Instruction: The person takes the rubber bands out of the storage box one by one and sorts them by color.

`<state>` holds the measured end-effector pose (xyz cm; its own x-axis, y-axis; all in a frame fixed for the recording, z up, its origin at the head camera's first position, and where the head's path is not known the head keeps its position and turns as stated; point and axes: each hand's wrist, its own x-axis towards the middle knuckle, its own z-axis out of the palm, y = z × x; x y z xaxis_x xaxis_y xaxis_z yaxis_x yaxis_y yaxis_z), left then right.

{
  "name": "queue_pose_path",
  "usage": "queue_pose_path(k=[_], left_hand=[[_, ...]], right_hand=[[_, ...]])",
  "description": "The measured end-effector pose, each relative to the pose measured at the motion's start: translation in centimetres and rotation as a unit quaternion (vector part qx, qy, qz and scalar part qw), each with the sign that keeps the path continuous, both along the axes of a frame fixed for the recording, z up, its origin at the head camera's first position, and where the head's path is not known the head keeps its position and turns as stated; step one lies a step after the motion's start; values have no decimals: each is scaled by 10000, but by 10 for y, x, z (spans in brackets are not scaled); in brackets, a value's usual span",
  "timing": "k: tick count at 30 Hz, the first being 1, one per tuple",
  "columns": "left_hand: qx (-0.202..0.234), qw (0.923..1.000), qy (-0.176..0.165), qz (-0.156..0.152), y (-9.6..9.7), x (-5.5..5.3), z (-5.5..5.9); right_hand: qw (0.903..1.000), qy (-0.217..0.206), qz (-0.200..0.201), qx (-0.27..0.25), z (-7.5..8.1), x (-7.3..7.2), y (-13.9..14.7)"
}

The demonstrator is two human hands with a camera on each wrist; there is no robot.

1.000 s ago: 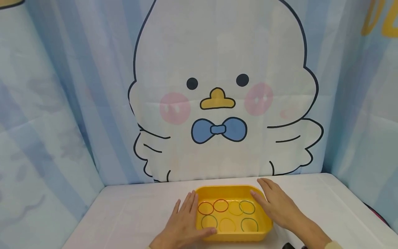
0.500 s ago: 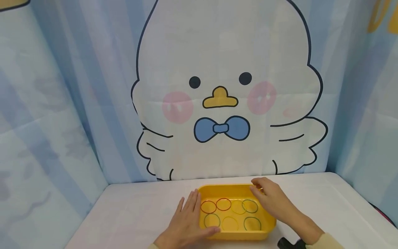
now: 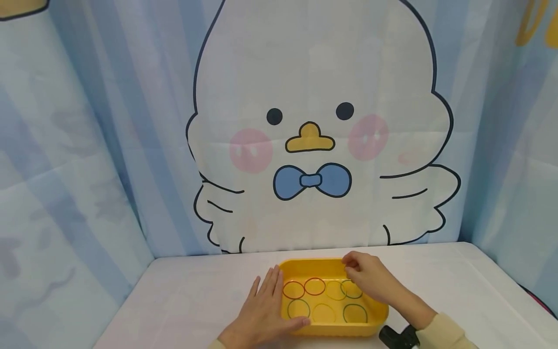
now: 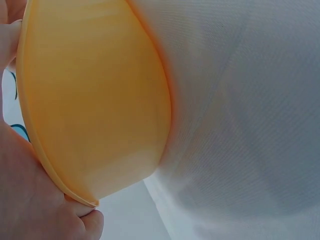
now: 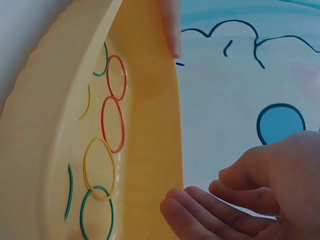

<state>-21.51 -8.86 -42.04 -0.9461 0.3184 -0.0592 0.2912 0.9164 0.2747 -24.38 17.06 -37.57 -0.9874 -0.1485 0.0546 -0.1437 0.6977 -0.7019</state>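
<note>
A yellow plastic tray [image 3: 335, 331] lies on the white table, with several thin rubber bands flat on its floor. Red bands [image 3: 294, 298] are at the back left; yellow bands [image 3: 324, 304] and green bands [image 3: 344, 313] lie in the middle, left and right, one yellow overlapping a green. My left hand [image 3: 261, 310] rests against the tray's left side, fingers straight, thumb over the front rim. In the left wrist view it touches the tray's rim [image 4: 22, 90]. My right hand [image 3: 372, 278] hovers by the back right corner, fingers loosely bent, holding nothing; the right wrist view shows bare fingertips [image 5: 175, 200] near the wall.
A black device [image 3: 396, 338] sits at my right wrist beside the sleeve [image 3: 444, 333]. White cloth [image 3: 183, 291] covers the table around the tray. Behind its far edge hangs a printed curtain [image 3: 314, 218], with more curtain at both sides.
My right hand has moved left along the tray's back right corner, and its fingers have bent more. The left hand stays at the tray's left side. The bands keep their places.
</note>
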Motion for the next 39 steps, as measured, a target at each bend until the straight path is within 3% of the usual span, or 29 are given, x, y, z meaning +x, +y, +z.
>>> queue_pose_path(k=[5, 19, 27, 34, 39], left_hand=[[4, 10000, -15, 3, 0, 0, 0], [-41, 9999, 86, -55, -1, 1, 1], [-85, 9999, 101, -78, 0, 0, 2], [-63, 9998, 109, -123, 0, 1, 2], [-42, 9999, 98, -125, 0, 1, 2]], right_hand=[[9997, -223, -62, -74, -1, -3, -4], [9993, -365, -118, -36, -12, -14, -9], [9975, -613, -217, 291, -19, -20, -11], [9966, -540, -300, 548, -23, -21, -13], [9942, -808, -368, 602, -23, -22, -13]])
